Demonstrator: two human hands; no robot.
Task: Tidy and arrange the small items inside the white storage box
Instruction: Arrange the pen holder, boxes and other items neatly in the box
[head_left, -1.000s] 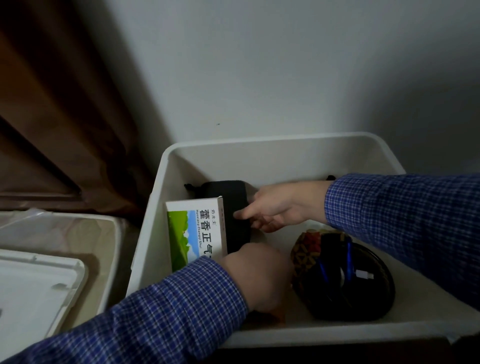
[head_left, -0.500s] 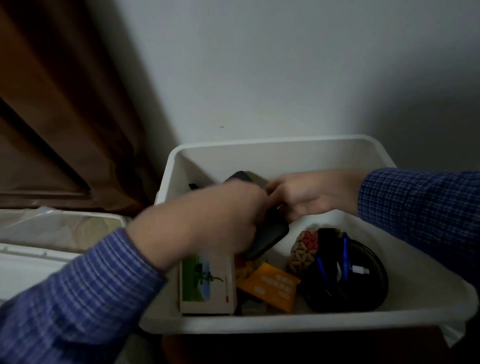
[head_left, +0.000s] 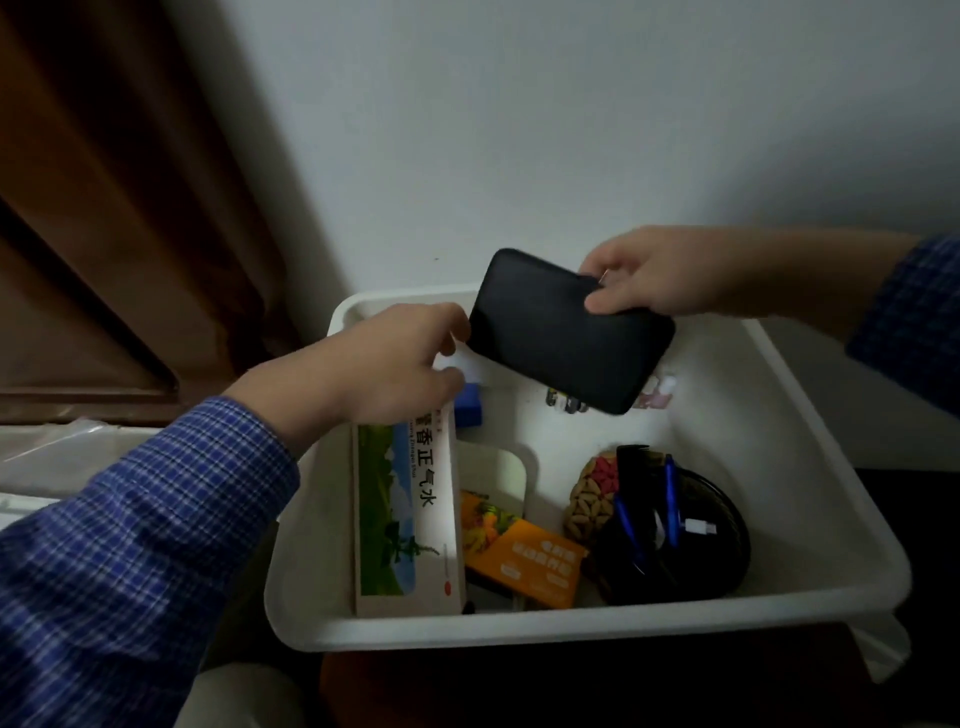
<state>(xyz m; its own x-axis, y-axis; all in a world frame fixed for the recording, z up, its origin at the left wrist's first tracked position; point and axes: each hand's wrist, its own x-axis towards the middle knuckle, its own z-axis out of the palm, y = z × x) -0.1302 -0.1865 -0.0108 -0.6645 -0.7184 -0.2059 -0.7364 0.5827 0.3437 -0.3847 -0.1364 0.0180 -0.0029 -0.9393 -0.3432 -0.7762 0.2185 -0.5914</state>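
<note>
The white storage box (head_left: 571, 631) stands against the wall. My right hand (head_left: 670, 275) grips a flat black case (head_left: 561, 332) by its right end, lifted and tilted over the back of the box. My left hand (head_left: 374, 369) holds the far end of a green and white medicine carton (head_left: 410, 519) standing on edge along the box's left wall. On the floor of the box lie an orange packet (head_left: 530, 564), a small blue box (head_left: 467, 410), a patterned woven piece (head_left: 592, 493) and a black round bowl (head_left: 727, 561) with blue pens and a white cable.
A brown curtain (head_left: 104, 208) hangs at the left beside the grey wall (head_left: 571, 130). Another pale container with clear plastic (head_left: 52, 457) sits left of the box. Small dark and pink bits (head_left: 657, 397) lie at the back of the box, under the case.
My right hand has raised the black case out of the box and above its back rim. My left hand has drawn back from the case to the carton's far end.
</note>
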